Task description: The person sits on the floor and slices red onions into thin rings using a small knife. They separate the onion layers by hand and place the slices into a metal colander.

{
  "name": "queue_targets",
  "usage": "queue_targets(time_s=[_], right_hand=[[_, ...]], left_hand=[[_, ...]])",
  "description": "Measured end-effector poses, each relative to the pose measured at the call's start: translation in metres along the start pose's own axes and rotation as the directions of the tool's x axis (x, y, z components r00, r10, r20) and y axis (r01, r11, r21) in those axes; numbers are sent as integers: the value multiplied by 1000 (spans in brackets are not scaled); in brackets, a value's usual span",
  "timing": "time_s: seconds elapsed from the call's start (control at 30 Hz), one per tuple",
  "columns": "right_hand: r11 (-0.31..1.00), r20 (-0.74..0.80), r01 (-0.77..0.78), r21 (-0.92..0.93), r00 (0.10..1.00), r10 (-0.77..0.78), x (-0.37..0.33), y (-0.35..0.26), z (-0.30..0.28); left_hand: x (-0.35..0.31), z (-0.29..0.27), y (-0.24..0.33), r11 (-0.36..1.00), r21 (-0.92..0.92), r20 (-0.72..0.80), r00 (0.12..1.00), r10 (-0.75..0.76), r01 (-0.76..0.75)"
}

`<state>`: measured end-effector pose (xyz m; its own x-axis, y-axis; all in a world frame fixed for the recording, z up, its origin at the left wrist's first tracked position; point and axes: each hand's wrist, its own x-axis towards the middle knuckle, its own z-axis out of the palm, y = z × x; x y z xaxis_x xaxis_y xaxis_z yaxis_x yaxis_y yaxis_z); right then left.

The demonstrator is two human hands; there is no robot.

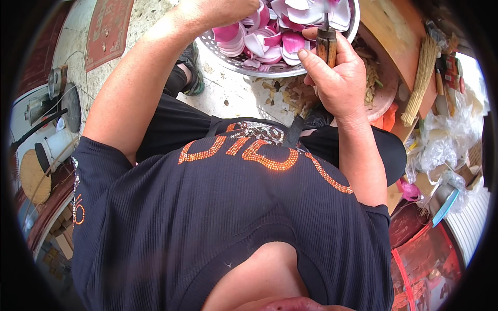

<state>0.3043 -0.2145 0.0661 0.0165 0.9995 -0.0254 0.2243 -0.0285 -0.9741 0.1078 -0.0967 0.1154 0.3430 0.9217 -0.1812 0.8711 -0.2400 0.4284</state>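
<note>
A metal colander (pixel 270 72) full of cut red onion pieces (pixel 267 44), purple outside and white inside, sits at the top, beyond my knees. In my right hand (pixel 337 72) is a wooden-handled knife (pixel 327 47), held upright over the colander's right part with the fingers wrapped round the handle. Only a thin strip of its blade shows, seen nearly edge-on. My left hand (pixel 223 11) is above the colander's left rim, beside the onions. The upper edge cuts off most of its fingers, so what they hold is hidden.
Peelings (pixel 290 96) litter the pale floor below the colander. A wooden board or panel (pixel 386 31) and a straw hand broom (pixel 421 78) stand on the right, near plastic bags (pixel 441 140). A red mat (pixel 109 33) lies at the upper left; a round wooden lid (pixel 35 176) is far left.
</note>
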Motion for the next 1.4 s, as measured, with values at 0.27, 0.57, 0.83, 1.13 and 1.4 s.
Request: queue_targets(time_s=[0.27,0.57,0.83,1.13,1.4], right_hand=[[973,111,97,-207,991,-75,-3,-3,5],[964,103,38,-263,995,-11,-1,-2,4],[966,107,22,-259,994,6,0,-4,6],[980,132,-108,-166,983,130,1,0,6],[983,141,-180,26,975,175,5,1,5]], left_hand=[[27,22,-28,592,-783,137,981,-140,194],[28,18,-25,248,-926,267,959,-96,283],[27,14,-27,240,-927,277,958,-79,288],[27,13,-24,225,-927,281,953,-114,300],[25,14,-11,229,-928,285,955,-79,295]])
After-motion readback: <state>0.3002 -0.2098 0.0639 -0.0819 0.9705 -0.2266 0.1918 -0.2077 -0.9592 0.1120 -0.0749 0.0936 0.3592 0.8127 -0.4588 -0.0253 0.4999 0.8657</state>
